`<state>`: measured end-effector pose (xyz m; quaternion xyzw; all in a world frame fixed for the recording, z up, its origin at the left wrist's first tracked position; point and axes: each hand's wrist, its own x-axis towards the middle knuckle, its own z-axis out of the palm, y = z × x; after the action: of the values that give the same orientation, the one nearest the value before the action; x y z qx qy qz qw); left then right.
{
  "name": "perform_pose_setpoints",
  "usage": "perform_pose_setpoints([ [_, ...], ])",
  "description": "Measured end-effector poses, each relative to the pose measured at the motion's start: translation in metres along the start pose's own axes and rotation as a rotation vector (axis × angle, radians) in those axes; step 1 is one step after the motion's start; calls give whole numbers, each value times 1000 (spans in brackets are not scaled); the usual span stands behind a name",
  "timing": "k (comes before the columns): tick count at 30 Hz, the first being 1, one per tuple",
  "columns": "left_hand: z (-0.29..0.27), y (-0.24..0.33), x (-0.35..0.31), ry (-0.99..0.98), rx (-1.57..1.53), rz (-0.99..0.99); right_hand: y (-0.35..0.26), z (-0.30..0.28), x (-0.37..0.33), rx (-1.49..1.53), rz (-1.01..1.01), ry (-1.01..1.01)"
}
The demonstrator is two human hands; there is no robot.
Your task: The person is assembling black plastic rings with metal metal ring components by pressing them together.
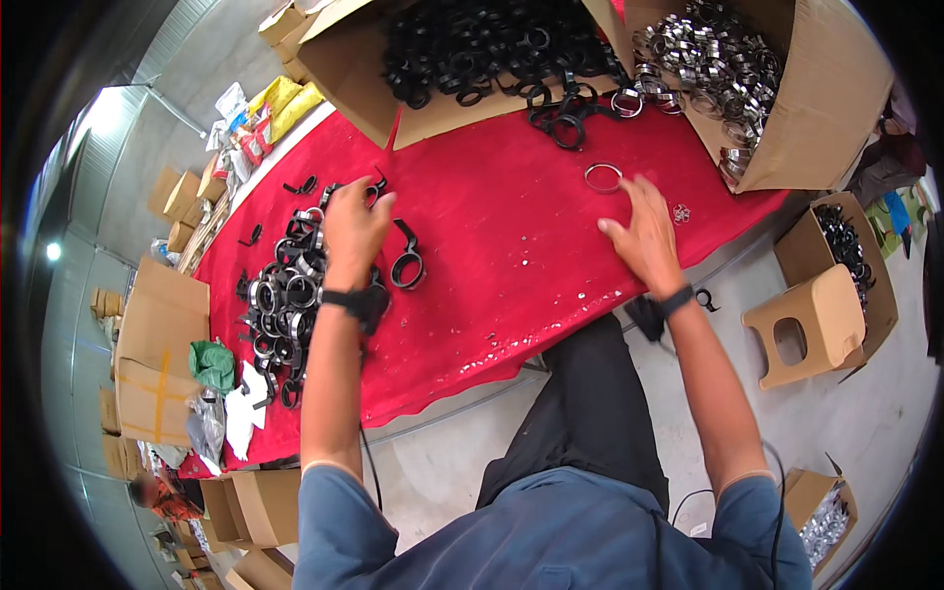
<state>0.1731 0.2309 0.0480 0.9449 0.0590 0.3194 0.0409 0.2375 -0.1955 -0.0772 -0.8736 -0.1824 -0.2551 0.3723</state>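
Note:
My left hand (354, 228) hovers at the near end of a pile of black ring clamps with shiny metal bands (285, 295). Its thumb stands apart from the fingers and nothing shows in it; the fingertips are partly hidden. A single black ring clamp with an arm (406, 258) lies just to its right. My right hand (644, 231) is open over the red cloth, thumb spread from the fingers. Close beyond its fingertips lies a thin silver metal ring (603, 178). A little cluster of small metal bits (680, 213) rests to the right of that hand.
A tipped cardboard box (344, 79) spills black rings (492, 49) onto the red-covered table (482, 226). Another box (836, 98) holds shiny metal bands (718, 69). Boxes stand on the floor at right, including one with black parts (846, 246). A green bag (211, 365) sits at left.

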Motion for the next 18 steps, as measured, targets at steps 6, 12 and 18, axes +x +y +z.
perform_pose_setpoints([
  [6,158,119,76,-207,-254,350,46,62,87,-189,-18,-332],
  [12,234,197,114,-160,-244,528,45,45,77,-74,-118,-356],
  [18,217,182,94,-139,-82,593,-7,-14,13,514,377,-353],
])
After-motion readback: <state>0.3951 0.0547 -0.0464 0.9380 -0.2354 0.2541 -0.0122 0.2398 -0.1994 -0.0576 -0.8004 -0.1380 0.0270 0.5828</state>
